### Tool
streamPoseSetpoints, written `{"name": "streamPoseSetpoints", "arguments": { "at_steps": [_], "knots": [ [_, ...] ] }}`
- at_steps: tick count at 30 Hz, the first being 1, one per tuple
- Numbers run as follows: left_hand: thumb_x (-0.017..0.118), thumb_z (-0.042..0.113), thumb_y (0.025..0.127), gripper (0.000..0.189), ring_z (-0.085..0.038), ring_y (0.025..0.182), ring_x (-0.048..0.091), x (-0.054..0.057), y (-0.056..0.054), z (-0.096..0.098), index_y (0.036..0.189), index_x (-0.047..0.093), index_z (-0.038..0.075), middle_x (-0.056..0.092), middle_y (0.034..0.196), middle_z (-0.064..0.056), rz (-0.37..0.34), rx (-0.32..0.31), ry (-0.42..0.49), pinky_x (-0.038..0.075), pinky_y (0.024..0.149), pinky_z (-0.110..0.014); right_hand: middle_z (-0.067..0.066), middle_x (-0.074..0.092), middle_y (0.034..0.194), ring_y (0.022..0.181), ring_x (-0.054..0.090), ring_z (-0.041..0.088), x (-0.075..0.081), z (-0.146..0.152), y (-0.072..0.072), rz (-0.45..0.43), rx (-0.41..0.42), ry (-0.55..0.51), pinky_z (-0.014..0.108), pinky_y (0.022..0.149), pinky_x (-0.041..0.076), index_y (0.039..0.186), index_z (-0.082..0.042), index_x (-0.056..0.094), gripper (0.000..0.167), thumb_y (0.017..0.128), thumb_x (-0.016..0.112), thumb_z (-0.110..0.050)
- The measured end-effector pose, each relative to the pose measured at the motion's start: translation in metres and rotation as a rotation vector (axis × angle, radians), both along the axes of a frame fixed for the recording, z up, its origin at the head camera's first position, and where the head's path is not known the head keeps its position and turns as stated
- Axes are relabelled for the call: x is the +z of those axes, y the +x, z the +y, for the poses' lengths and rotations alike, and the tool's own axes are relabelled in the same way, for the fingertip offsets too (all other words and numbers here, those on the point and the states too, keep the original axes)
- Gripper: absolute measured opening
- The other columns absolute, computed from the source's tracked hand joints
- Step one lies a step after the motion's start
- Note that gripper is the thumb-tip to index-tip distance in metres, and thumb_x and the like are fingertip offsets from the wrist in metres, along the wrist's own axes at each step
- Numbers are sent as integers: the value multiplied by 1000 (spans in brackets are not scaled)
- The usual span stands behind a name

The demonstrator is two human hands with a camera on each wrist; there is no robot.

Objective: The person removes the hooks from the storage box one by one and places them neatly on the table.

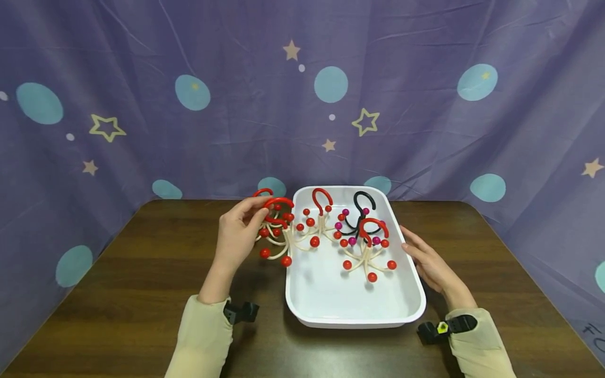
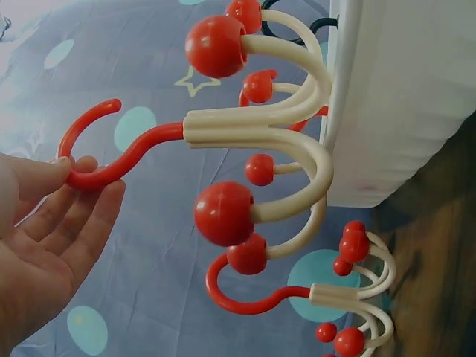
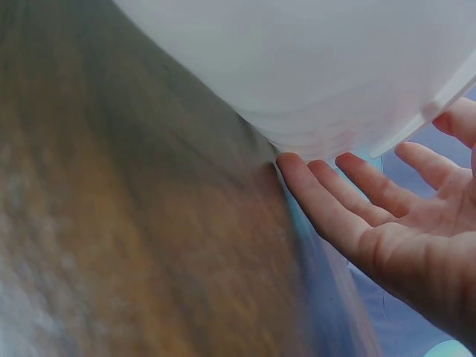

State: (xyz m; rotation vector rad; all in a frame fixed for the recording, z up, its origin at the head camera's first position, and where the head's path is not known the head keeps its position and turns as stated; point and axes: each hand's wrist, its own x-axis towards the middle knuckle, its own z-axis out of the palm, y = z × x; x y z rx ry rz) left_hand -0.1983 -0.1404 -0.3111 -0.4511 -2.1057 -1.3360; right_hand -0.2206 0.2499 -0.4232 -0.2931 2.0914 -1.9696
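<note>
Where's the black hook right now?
Head view: the black hook is inside the white tray, toward its far right corner, just behind the tray's front red hook and right of its rear red hook.

The left hand [image 1: 238,228] pinches an upright cream plastic hanger [image 2: 234,130], red-hooked and red-ball-tipped, at the left rim of a white rectangular tray [image 1: 326,299].

Three views: one high, two close

Head: wide, from above, facing forward and down over table [image 1: 118,283], white tray [image 1: 326,296] and curtain [image 1: 255,100]. Left wrist: close in, rolled sideways, past left hand [image 2: 56,238]; shares red-hooked rack [image 2: 230,128] with head view. Right wrist: close, low, along tray's outer wall [image 3: 320,74], rolled sideways; shares tray and right hand [image 3: 401,216] with head view.
</note>
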Motion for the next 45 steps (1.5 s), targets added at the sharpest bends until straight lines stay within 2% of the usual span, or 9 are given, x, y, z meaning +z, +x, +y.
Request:
{"name": "streamPoseSetpoints", "arguments": {
  "at_steps": [4, 9, 12, 18, 25, 31, 35, 41, 45],
  "knots": [
    [65, 5, 83, 22, -13, 73, 62, 2, 0, -3, 105, 68, 7, 69, 89, -10, 2, 9, -16, 48, 60, -13, 26, 20, 144, 104, 52, 5, 0, 1, 1, 4, -1, 4, 31, 82, 49, 147, -12, 8, 59, 98, 39, -25],
    [65, 4, 82, 22, -23, 74, 64, 3, 0, -6, 104, 68, 6, 69, 88, -11, 22, 20, -17, 47, 61, -12, 26, 20, 144, 105, 51, 8, 2, 2, 2, 4, -3, 18, 33, 83, 49, 147, -12, 8, 59, 98, 39, -26],
    [65, 4, 82, 21, -22, 73, 63, 3, -2, -9, 103, 68, 5, 69, 88, -11, 28, 29, -19, 47, 61, -11, 26, 20, 144, 106, 51, 9, 3, 1, 2, 3, -6, 20, 35, 83, 49, 147, -13, 8, 59, 98, 38, -26],
    [65, 6, 83, 21, -12, 71, 61, 4, -3, -18, 103, 68, 6, 69, 89, -9, 25, 64, -28, 46, 60, -12, 26, 20, 144, 109, 50, 13, 5, 1, 2, -6, -14, 30, 40, 85, 49, 147, -14, 8, 60, 98, 39, -28],
    [64, 9, 84, 21, -17, 73, 62, 6, -1, -28, 105, 68, 9, 69, 91, -8, -42, 112, -50, 48, 57, -14, 25, 19, 144, 116, 44, 24, 4, 1, 2, -13, -16, 45, 44, 88, 47, 147, -14, 8, 60, 98, 39, -29],
    [63, 12, 85, 21, -14, 73, 62, 3, -3, -38, 106, 67, 11, 69, 90, -6, -116, 154, -111, 47, 53, -17, 27, 21, 142, 109, 50, 13, 2, 1, 1, -4, -4, 25, 38, 85, 49, 147, -13, 8, 60, 98, 39, -27],
    [62, 12, 86, 21, -19, 74, 62, 1, -4, -43, 107, 66, 11, 69, 89, -6, -153, 141, -154, 45, 51, -18, 29, 21, 141, 103, 53, 6, 1, 0, 0, 6, 4, -5, 33, 81, 50, 147, -11, 8, 58, 98, 38, -25],
    [62, 11, 86, 21, -11, 69, 58, -3, -7, -49, 107, 66, 11, 68, 88, -6, -187, 110, -192, 45, 51, -18, 28, 21, 143, 104, 53, 8, 1, -1, -1, 2, 4, 6, 36, 83, 50, 147, -12, 8, 59, 98, 38, -25],
    [61, 9, 86, 20, -18, 71, 60, -7, -9, -54, 106, 66, 10, 67, 89, -9, -214, 71, -195, 45, 53, -18, 27, 20, 143, 105, 52, 9, 1, -1, 0, 1, 4, 12, 37, 83, 50, 147, -12, 8, 59, 98, 38, -25]
  ]
}}
